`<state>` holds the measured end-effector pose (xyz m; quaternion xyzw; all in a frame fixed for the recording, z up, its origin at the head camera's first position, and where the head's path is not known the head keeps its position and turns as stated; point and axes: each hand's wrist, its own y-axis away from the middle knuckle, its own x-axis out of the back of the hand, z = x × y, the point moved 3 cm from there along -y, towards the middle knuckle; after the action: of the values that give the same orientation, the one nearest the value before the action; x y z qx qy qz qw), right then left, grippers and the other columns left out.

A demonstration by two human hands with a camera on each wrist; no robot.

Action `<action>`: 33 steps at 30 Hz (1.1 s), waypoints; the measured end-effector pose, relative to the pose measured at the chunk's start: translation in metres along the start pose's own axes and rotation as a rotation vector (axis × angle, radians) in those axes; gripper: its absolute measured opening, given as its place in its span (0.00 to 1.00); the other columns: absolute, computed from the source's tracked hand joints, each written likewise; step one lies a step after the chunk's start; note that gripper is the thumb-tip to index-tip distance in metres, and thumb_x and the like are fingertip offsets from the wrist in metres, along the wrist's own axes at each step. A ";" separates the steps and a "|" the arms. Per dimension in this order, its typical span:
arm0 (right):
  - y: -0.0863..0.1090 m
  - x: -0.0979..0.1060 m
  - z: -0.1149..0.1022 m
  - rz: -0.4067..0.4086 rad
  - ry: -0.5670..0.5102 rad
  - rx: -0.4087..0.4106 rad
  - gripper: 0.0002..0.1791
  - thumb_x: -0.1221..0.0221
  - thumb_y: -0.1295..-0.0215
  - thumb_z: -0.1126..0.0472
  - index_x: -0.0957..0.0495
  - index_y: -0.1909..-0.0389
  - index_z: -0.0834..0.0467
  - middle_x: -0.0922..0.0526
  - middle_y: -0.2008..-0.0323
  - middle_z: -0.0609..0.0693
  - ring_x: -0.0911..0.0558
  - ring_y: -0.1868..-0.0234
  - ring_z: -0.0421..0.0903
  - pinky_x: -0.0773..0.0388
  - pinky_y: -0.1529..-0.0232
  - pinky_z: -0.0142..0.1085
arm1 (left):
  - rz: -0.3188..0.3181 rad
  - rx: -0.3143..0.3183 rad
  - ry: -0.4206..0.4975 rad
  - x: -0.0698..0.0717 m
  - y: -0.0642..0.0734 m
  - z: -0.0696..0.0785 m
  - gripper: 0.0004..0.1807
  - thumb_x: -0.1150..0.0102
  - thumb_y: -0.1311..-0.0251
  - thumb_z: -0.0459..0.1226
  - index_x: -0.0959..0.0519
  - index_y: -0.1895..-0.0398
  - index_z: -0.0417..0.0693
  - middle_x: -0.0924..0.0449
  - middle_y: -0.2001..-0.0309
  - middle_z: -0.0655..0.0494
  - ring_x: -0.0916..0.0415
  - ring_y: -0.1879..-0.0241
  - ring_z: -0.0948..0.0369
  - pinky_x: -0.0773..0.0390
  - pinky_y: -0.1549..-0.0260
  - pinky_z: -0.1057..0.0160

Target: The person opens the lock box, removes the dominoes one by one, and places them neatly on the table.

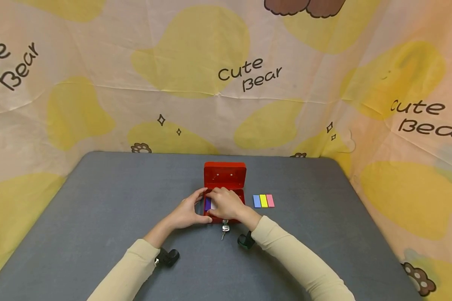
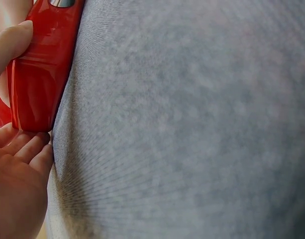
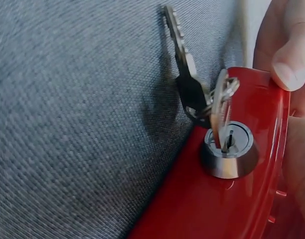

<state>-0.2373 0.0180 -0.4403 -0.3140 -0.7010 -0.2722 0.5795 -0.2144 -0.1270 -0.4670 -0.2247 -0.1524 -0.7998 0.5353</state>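
Observation:
A small red cash box (image 1: 214, 220) stands on the table with its lid (image 1: 224, 177) raised. At its left side, my left hand (image 1: 184, 212) grips the box, thumb on the front rim and fingers along the side wall. My right hand (image 1: 227, 204) reaches down into the box; its fingertips and anything between them are hidden. Inside, left of that hand, a purple and white item (image 1: 208, 204) shows. In the right wrist view a key (image 3: 222, 109) sits in the round lock (image 3: 229, 149) on the box's front, with a second key (image 3: 180, 50) hanging from its ring.
Blue, yellow and pink strips (image 1: 263, 201) lie side by side on the grey table (image 1: 135, 184), right of the box. Black wrist devices (image 1: 168, 258) hang under both sleeves. A patterned cloth (image 1: 196, 54) rises behind the table and at both sides.

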 end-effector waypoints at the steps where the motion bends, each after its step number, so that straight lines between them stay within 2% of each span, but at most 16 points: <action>1: 0.000 0.000 0.000 0.005 0.006 -0.004 0.30 0.37 0.48 0.47 0.26 0.43 0.53 0.23 0.48 0.50 0.24 0.50 0.47 0.25 0.49 0.42 | 0.002 -0.003 0.000 0.000 0.000 0.000 0.51 0.27 0.61 0.43 0.44 0.32 0.44 0.38 0.35 0.43 0.38 0.37 0.47 0.35 0.41 0.49; 21: -0.004 0.005 -0.007 -0.013 0.119 -0.059 0.28 0.35 0.50 0.47 0.24 0.47 0.51 0.22 0.52 0.47 0.25 0.52 0.45 0.26 0.49 0.45 | 0.015 -0.003 -0.011 0.000 0.000 0.002 0.51 0.26 0.61 0.43 0.45 0.32 0.44 0.39 0.35 0.43 0.38 0.37 0.47 0.36 0.40 0.49; 33: 0.000 0.002 -0.003 0.010 0.049 -0.050 0.27 0.35 0.50 0.48 0.23 0.47 0.51 0.22 0.51 0.48 0.25 0.51 0.46 0.27 0.46 0.47 | 0.015 -0.004 -0.012 -0.002 0.001 0.004 0.51 0.27 0.61 0.42 0.44 0.32 0.45 0.38 0.35 0.43 0.37 0.37 0.47 0.36 0.40 0.48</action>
<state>-0.2362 0.0160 -0.4382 -0.3251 -0.6780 -0.2943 0.5899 -0.2125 -0.1236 -0.4646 -0.2318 -0.1523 -0.7946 0.5401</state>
